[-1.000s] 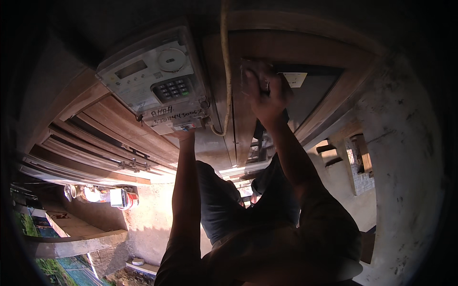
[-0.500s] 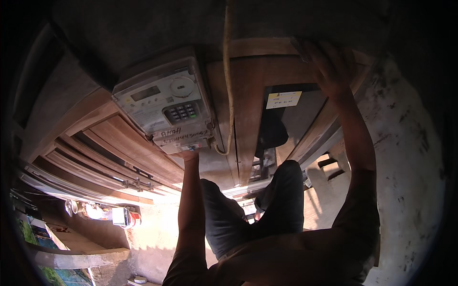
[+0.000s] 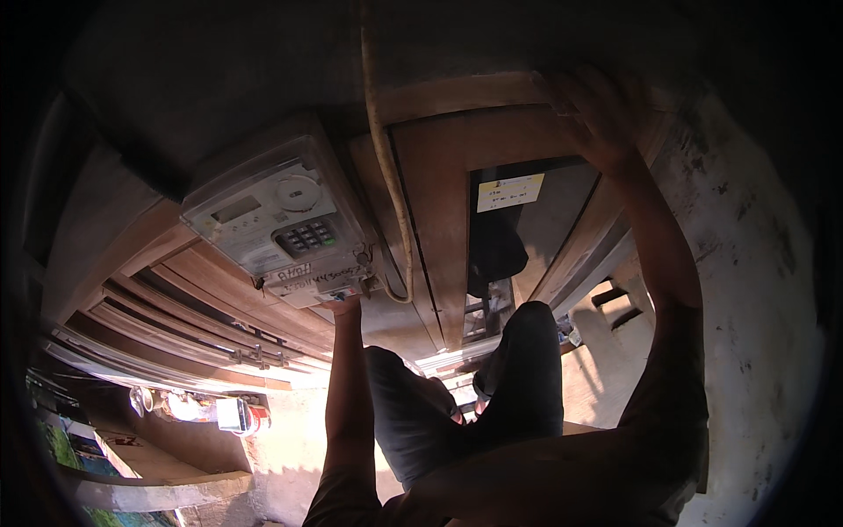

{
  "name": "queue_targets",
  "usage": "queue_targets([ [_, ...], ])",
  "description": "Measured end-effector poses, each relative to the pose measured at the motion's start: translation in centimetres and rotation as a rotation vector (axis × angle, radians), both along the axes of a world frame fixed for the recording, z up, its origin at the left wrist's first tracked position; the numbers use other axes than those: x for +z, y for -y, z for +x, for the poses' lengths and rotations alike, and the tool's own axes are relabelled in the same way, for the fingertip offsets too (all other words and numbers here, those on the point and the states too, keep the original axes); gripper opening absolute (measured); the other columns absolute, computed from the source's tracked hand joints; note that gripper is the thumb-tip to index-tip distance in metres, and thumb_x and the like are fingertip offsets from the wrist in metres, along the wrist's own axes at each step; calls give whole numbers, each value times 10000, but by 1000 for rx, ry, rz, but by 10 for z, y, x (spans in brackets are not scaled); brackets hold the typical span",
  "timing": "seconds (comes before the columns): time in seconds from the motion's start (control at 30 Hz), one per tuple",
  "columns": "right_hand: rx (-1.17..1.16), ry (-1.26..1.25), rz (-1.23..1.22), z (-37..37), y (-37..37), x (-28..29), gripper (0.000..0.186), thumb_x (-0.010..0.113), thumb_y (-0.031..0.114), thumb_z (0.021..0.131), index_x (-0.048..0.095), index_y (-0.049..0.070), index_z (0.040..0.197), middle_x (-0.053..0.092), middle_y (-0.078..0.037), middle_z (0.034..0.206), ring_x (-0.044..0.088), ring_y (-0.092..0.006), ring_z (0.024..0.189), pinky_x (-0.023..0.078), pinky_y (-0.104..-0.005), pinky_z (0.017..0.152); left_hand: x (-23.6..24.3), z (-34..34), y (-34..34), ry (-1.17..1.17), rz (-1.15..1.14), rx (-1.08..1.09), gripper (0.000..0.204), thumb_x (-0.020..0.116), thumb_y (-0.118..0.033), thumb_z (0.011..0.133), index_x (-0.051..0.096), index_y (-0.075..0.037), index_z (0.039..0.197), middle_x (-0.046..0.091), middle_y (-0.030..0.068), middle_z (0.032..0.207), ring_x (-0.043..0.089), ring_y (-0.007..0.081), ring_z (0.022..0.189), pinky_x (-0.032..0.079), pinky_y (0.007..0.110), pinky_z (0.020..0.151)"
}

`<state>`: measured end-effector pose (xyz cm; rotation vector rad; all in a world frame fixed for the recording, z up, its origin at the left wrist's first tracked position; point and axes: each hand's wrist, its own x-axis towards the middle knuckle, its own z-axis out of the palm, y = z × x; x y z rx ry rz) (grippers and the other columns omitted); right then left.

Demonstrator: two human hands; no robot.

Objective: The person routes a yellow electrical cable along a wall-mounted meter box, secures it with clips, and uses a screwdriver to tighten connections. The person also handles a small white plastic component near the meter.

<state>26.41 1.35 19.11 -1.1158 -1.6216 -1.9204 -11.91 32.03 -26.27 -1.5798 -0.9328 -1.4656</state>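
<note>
A grey prepaid electricity meter [image 3: 272, 224] with a keypad and a clear cover hangs at the left, tilted in view. Behind its lower edge is my left hand [image 3: 342, 306], only the wrist and heel showing; its fingers are hidden. High on the right, my right hand [image 3: 597, 119] rests on the upper corner of a wooden frame [image 3: 492, 95], fingers stretched out in dim light. Below that hand a dark glass pane [image 3: 558, 220] carries a yellow-and-white label [image 3: 509, 192]. A pale cable [image 3: 386, 167] runs down from above and loops to the meter's lower side.
Wooden slatted shutters [image 3: 211, 307] with a metal bolt stand at the left. Farther down are a white-and-red tub [image 3: 241, 415] and a curved ledge [image 3: 158, 492]. A stained plaster wall [image 3: 746, 290] rises at the right. A thick black cable [image 3: 145, 176] reaches the meter's top left.
The view has shifted slightly, so the meter and cable appear farther left and lower. Both hands stay at the same places, the left at the meter and the right on the frame.
</note>
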Motion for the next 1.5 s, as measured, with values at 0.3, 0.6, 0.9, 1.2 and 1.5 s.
queue_targets([
  [0.3, 56, 62, 24, -63, -41, -10, 337, 729, 422, 853, 698, 283, 1159, 614, 78, 1103, 573, -148, 985, 473, -422, 845, 11, -18, 3, -219, 14, 115, 750, 515, -597, 986, 398, -91, 1528, 503, 120, 1514, 494, 306, 1372, 366, 524, 1156],
  [0.6, 91, -83, 115, -40, -53, -41, 288, 731, 395, 833, 722, 307, 1108, 648, 112, 1139, 611, -164, 1049, 452, -446, 902, -1, -12, 8, 172, -488, -489, 728, 606, -568, 948, 492, -115, 1507, 551, 100, 1483, 533, 330, 1349, 433, 521, 1101],
  [0.9, 194, -173, 108, 48, 24, -18, 338, 757, 253, 794, 740, 223, 1130, 683, 50, 1213, 619, -162, 1036, 477, -361, 872, 14, -12, 3, -48, -158, -215, 714, 626, -551, 941, 501, -125, 1501, 547, 102, 1485, 532, 339, 1349, 431, 539, 1097],
  [1.2, 163, -35, 235, -21, -53, -38, 133, 729, 373, 781, 644, 321, 870, 609, 138, 1067, 561, -128, 984, 429, -428, 847, 22, -30, 8, -147, -136, -193, 701, 646, -534, 934, 511, -134, 1494, 544, 103, 1487, 532, 347, 1348, 428, 556, 1093],
  [1.5, 112, -228, 134, 39, 24, -8, 363, 753, 212, 776, 663, 228, 1127, 620, 34, 1220, 585, -172, 1136, 481, -397, 938, 24, -25, 12, -160, -120, -167, 689, 666, -517, 927, 521, -144, 1488, 540, 105, 1488, 531, 356, 1348, 426, 573, 1090],
])
